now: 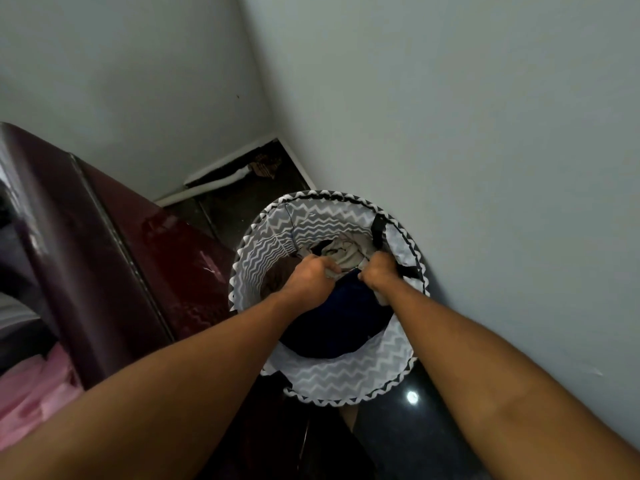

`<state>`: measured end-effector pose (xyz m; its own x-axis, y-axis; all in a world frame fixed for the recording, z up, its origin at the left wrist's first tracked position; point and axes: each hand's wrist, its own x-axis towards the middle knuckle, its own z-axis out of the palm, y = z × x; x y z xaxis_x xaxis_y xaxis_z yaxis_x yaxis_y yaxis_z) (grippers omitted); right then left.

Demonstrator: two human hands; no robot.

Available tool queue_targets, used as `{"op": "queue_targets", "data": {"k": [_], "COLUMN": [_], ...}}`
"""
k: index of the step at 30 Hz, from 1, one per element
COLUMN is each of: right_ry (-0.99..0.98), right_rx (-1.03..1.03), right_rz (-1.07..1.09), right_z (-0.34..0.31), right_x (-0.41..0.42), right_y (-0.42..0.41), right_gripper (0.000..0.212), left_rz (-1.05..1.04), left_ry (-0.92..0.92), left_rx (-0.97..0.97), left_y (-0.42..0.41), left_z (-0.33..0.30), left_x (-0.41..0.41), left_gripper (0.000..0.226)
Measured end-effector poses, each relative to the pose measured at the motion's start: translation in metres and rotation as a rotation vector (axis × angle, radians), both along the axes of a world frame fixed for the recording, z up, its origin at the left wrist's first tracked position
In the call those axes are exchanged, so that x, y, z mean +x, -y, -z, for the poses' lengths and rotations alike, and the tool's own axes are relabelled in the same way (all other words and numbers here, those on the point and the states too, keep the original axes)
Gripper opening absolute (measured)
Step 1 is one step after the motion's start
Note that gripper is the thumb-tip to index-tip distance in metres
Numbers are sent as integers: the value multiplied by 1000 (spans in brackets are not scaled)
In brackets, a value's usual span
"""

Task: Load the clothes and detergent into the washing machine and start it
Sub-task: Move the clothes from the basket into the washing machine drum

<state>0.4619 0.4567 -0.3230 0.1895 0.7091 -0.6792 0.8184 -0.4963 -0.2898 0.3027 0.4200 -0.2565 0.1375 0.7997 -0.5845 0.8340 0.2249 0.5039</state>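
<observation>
A round laundry basket (332, 379) with a grey and white zigzag lining stands on the dark floor against the right wall. Inside lie a dark navy garment (332, 323), a pale grey-beige garment (341, 252) and a brownish one (275, 275). Both my arms reach down into the basket. My left hand (308, 277) is closed on the cloth at the navy garment's upper edge. A little to its right, my right hand (379, 271) is closed on the same edge of cloth. The dark red washing machine (114, 244) stands at the left, with pink clothes (31, 396) inside its open top.
Grey walls meet in a corner behind the basket. A white skirting (221, 178) and some debris lie on the dark floor in that corner. The glossy black floor (412, 427) shows a light reflection near the basket's front.
</observation>
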Motion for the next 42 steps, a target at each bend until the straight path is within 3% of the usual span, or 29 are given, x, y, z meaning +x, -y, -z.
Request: {"op": "queue_targets", "data": {"k": [3,9,16,19,24,28,31,34,36,39,42], "right_ry": [-50,91,280,207,27,-152,-231,-326,-385,-465,-565], "right_rx": [108,265,210,297,656,886,1079,1141,1132,1088,924], "right_rz": [99,-12,-247,-98,118,193,133,110,121,107,86], "right_z": [-7,-18,4,-1,-39,-97,-148,-194,-229,-284,-331], "right_x": [6,-9,-6,-12,-19,-34,-43,-55,-67,-84,-101], "right_y": [1,11,10,14,35,39,36,29,24,16,4], "right_gripper": [25,28,29,25,28,33,25,23,24,35,38], "left_rz": [-45,21,63,5,-121,-215,-292,-278,-230,-168,-222], "left_ry": [12,18,45,44,69,132,214,150,92,184,271], "left_rx": [4,-9,-5,-26,-36,81,242,381,494,549,488], "left_y": [-1,3,-3,-6,-3,8,9,5,4,2,12], "left_z": [-5,-13,2,1,-19,-50,-84,-126,-154,-192,-242], "left_x": [4,13,15,16,19,18,13,2,-10,-32,-50], "left_gripper": [33,39,41,44,69,81,57,39,43,40,16]}}
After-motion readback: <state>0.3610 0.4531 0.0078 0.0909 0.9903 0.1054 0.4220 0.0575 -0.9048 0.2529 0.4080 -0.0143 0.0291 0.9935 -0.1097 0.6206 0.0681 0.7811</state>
